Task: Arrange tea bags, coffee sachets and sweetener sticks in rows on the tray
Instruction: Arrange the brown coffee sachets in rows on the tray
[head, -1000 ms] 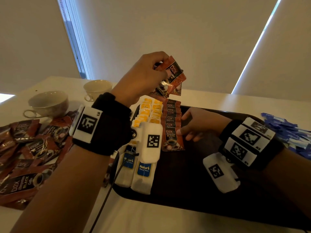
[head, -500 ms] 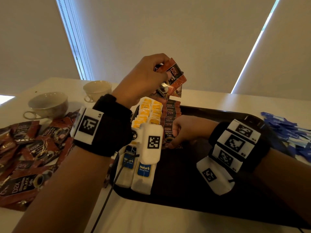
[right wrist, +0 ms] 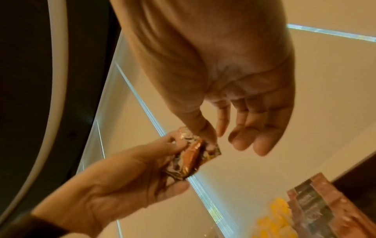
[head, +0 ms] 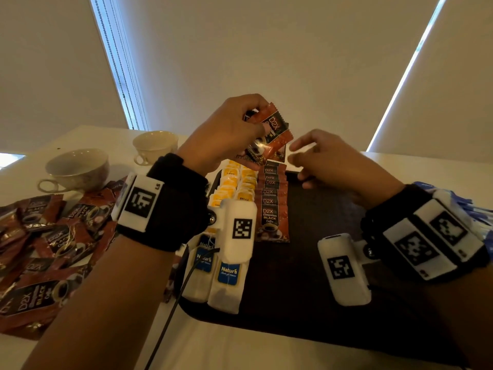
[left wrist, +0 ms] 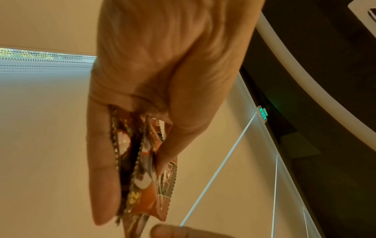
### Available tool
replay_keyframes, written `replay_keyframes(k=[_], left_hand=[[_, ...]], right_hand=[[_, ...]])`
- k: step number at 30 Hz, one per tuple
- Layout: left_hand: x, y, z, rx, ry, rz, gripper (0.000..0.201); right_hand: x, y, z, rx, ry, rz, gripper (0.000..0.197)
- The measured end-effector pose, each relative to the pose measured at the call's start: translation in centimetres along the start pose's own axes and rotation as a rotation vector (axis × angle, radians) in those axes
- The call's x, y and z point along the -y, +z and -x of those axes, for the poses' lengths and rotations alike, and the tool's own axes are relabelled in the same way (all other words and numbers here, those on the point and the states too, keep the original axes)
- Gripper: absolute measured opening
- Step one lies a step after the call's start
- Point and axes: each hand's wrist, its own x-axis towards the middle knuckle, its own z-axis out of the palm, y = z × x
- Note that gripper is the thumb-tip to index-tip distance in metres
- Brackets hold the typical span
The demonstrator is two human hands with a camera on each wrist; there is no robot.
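Note:
My left hand [head: 253, 126] is raised above the far end of the dark tray [head: 306, 276] and grips a bunch of red-and-black coffee sachets [head: 272, 132]. The left wrist view shows the left hand [left wrist: 132, 161] with thumb and fingers clamped on those sachets [left wrist: 146, 201]. My right hand [head: 296, 153] hovers just right of the bunch, empty, fingers loosely spread. In the right wrist view its thumb reaches the edge of the held sachets [right wrist: 191, 159]. A row of overlapping coffee sachets [head: 272, 204] lies on the tray beside rows of tea bags [head: 234, 182].
A heap of loose coffee sachets [head: 45, 249] covers the table on the left, with two cups [head: 77, 166] behind it. Blue sweetener sticks [head: 477, 209] lie right of the tray, partly behind my right wrist. The tray's right half is bare.
My right hand has left the coffee sachet row on the tray and risen to the bunch in my left hand. The left hand has kept its hold and barely moved.

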Motion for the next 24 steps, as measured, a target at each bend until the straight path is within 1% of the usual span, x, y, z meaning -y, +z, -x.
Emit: replay_keyframes(k=[2, 3, 6, 8, 11, 13, 15, 17, 19, 20, 21, 22, 23, 24], left_hand=[[0.1, 0.0, -0.1, 0.014, -0.019, -0.008, 0.013], [0.1, 0.1, -0.1, 0.020, -0.027, -0.014, 0.013], [0.2, 0.3, 0.0, 0.036, -0.013, -0.044, 0.014], [0.2, 0.3, 0.1, 0.040, -0.005, -0.031, 0.015], [0.0, 0.2, 0.2, 0.057, -0.058, 0.051, 0.014], [-0.2, 0.0, 0.2, 0.072, -0.094, 0.097, 0.014], [-0.3, -0.1, 0.2, 0.069, -0.105, 0.131, 0.015], [-0.4, -0.3, 0.2, 0.022, -0.089, 0.138, 0.019], [-0.2, -0.7, 0.1, -0.048, -0.061, 0.117, 0.020], [-0.1, -0.8, 0.0, -0.077, -0.051, 0.109, 0.021], [-0.1, -1.0, 0.0, -0.095, -0.046, 0.106, 0.021], [0.0, -1.1, -0.1, -0.107, -0.046, 0.105, 0.021], [0.0, -1.1, -0.1, -0.114, -0.050, 0.103, 0.021], [0.0, -1.1, -0.1, -0.115, -0.055, 0.099, 0.021]], right_hand=[[0.5, 0.1, 0.4, -0.061, -0.027, -0.151, 0.020], [0.6, 0.2, 0.6, -0.078, -0.053, -0.172, 0.020], [0.5, 1.1, 0.7, -0.132, -0.124, -0.106, 0.018], [0.2, 1.5, 0.6, -0.162, -0.142, -0.087, 0.015], [0.0, 0.9, 0.4, -0.202, -0.134, -0.172, 0.014], [-0.1, 0.2, 0.5, -0.216, -0.111, -0.267, 0.010], [-0.2, -0.6, 0.5, -0.245, -0.092, -0.336, 0.009], [-0.3, -1.5, 0.6, -0.274, -0.082, -0.365, 0.012], [-0.6, -2.6, 0.7, -0.279, -0.036, -0.383, 0.019], [-0.8, -3.2, 0.8, -0.254, 0.005, -0.392, 0.023], [-1.0, -3.5, 0.8, -0.199, 0.055, -0.393, 0.025], [-1.3, -3.6, 0.9, -0.112, 0.109, -0.356, 0.026], [-1.6, -3.4, 0.9, -0.007, 0.156, -0.253, 0.025], [-2.1, -3.1, 0.9, 0.103, 0.193, -0.099, 0.025]])
